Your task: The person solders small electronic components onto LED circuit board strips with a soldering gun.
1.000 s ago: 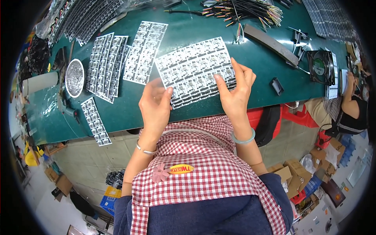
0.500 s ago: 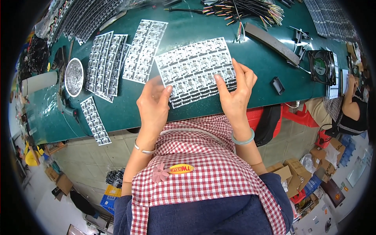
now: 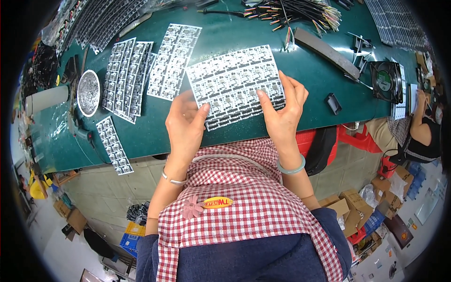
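Head view: left hand and right hand both grip one white circuit panel, fingers curled onto its near edge, thumbs on top. Panel sits tilted just above the green counter, near edge toward the person. Left of it: about three more flat panels, one narrow strip, one round metal dish. One small fan at right.

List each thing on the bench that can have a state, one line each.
Circuit board panel: held at its near edge by both hands.
Left hand: gripping the panel.
Right hand: gripping the panel.
Spare panels: lying flat, overlapping.
Cooling fan: lying on the bench.
Wire bundle: lying loose.
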`<state>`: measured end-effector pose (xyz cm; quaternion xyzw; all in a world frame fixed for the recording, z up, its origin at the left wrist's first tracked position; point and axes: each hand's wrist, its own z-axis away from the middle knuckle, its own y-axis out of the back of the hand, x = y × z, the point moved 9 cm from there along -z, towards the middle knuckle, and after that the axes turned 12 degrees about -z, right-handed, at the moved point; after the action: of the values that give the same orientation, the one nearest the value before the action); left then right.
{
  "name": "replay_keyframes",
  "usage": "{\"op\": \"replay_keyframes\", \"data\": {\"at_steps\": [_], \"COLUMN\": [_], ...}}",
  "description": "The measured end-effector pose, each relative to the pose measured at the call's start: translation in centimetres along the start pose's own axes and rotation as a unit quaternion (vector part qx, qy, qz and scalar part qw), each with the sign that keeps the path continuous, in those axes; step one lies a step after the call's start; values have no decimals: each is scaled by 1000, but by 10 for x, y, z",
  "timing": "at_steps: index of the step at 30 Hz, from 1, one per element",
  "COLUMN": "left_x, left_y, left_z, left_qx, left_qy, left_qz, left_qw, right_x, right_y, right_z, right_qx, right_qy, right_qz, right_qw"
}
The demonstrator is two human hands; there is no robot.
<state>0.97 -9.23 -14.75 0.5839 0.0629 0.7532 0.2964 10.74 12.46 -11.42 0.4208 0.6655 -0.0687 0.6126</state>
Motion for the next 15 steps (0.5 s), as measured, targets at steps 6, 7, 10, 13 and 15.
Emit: {"op": "replay_keyframes", "data": {"at_steps": [6,7,10,13,15], "left_x": [1,1,1,3,4], "left_y": [0,0,0,1,2], "left_z": [1,2,2,4,4], "left_qx": [14,14,21,23,28], "left_qy": [-21,-21,-35,-38,-46], "left_qz": [-14,-14,-34,-54,-64], "left_qw": [1000,1000,999,998,997], "right_x": [0,-1,-1,-2,-2], "right_y": [-1,-1,-1,-1,-1], "right_z": [1,1,1,2,2], "right_qx": [-1,-2,-3,-2,-3], "right_qy": [4,4,7,11,10], "right_qz": [12,12,15,17,14], "right_qw": [1000,1000,1000,1000,1000]}}
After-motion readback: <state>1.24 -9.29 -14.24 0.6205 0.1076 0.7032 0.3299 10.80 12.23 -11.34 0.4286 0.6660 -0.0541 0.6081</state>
